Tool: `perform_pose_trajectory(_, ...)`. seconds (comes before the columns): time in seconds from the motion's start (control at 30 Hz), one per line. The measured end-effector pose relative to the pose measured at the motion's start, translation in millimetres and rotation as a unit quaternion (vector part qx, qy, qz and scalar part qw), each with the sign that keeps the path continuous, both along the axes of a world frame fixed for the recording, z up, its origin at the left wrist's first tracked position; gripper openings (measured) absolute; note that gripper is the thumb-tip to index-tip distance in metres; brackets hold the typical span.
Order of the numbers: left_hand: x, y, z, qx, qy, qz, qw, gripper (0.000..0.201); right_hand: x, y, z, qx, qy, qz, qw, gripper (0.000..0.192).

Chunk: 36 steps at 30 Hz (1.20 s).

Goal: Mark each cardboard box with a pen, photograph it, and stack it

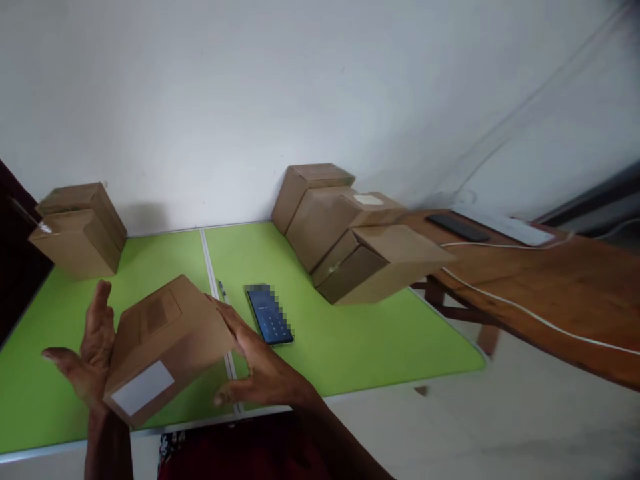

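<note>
Both of my hands are holding a cardboard box [167, 340] just above the near edge of the green table [360, 340]. My left hand [87, 360] is pressing flat against the box's left end, fingers stretched out and spread a little, thumb pointing away to the left. My right hand [263, 370] is bracing the right side, fingers splayed along the lower edge, so neither hand is closing around the box; they are pinching it between open palms. I am seeing the box tilting, its white label [143, 388] facing me and a strip of tape showing on top.

Just beside my right hand, a phone [269, 315] is lying flat on the table with its screen lit. A small dark object near the table's centre seam is too small for me to identify. Further right, three more boxes [350, 233] are sitting packed together against the wall. At the far left corner, two stacked boxes [80, 230] are standing well apart from everything else. A wooden bench [560, 293] is adjoining the table on the right, carrying a white cable [525, 313] and a dark flat device [457, 228].
</note>
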State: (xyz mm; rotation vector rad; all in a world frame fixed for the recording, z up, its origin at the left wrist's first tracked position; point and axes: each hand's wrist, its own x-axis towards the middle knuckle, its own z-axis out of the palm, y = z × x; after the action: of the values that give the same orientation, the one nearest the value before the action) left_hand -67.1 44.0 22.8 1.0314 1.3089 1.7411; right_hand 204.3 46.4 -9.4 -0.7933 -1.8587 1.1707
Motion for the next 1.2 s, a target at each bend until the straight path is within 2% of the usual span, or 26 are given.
perform_pose_trajectory(0.17, 0, -4, 15.0, 0.029, -0.049, -0.03, 0.998, 0.108, -9, 5, -6.5, 0.068, -0.011, -0.061, 0.996, 0.089)
perform_pose_trajectory(0.3, 11, -13, 29.3, -0.003, 0.006, -0.029, 1.0, 0.11, -13, 18, -12.7, 0.063, 0.026, -0.079, 0.995, 0.08)
perform_pose_trajectory(0.4, 23, -23, 31.1, -0.032, 0.014, -0.019, 0.999, 0.112, -19, 25, -13.9, -0.031, 0.113, -0.099, 0.988, 0.079)
perform_pose_trajectory(0.5, 34, -29, 26.1, -0.03, 0.089, -0.022, 0.995, 0.101, -27, 27, -16.5, -0.154, 0.222, -0.07, 0.96, 0.075)
perform_pose_trajectory(0.57, 41, -31, 21.8, -0.019, 0.126, -0.028, 0.992, 0.097, -30, 26, -19.3, -0.206, 0.262, -0.053, 0.941, 0.078)
perform_pose_trajectory(0.67, 46, -31, 14.8, -0.012, 0.096, -0.056, 0.994, 0.103, -30, 23, -22.1, -0.262, 0.277, -0.072, 0.922, 0.079)
perform_pose_trajectory(0.73, 46, -31, 8.4, -0.025, 0.109, -0.069, 0.991, 0.109, -26, 20, -21.7, -0.289, 0.272, -0.089, 0.913, 0.077)
perform_pose_trajectory(0.83, 34, -30, -5.5, -0.092, 0.154, -0.048, 0.983, 0.119, -21, 15, -18.0, -0.3, 0.209, -0.113, 0.924, 0.075)
perform_pose_trajectory(0.93, 16, -28, -20.8, -0.17, 0.125, -0.037, 0.977, 0.118, -27, 12, -13.1, -0.272, 0.1, -0.143, 0.946, 0.08)
perform_pose_trajectory(1.0, 8, -30, -27.3, -0.199, 0.116, -0.039, 0.972, 0.118, -41, 13, -10.5, -0.247, 0.046, -0.174, 0.952, 0.092)
perform_pose_trajectory(1.13, 7, -41, -25.8, -0.231, 0.161, 0.008, 0.959, 0.121, -85, 16, -6.8, -0.209, -0.037, -0.25, 0.945, 0.135)
perform_pose_trajectory(1.2, 10, -50, -21.5, -0.237, 0.186, 0.035, 0.953, 0.116, -103, 15, -4.7, -0.194, -0.067, -0.243, 0.948, 0.14)
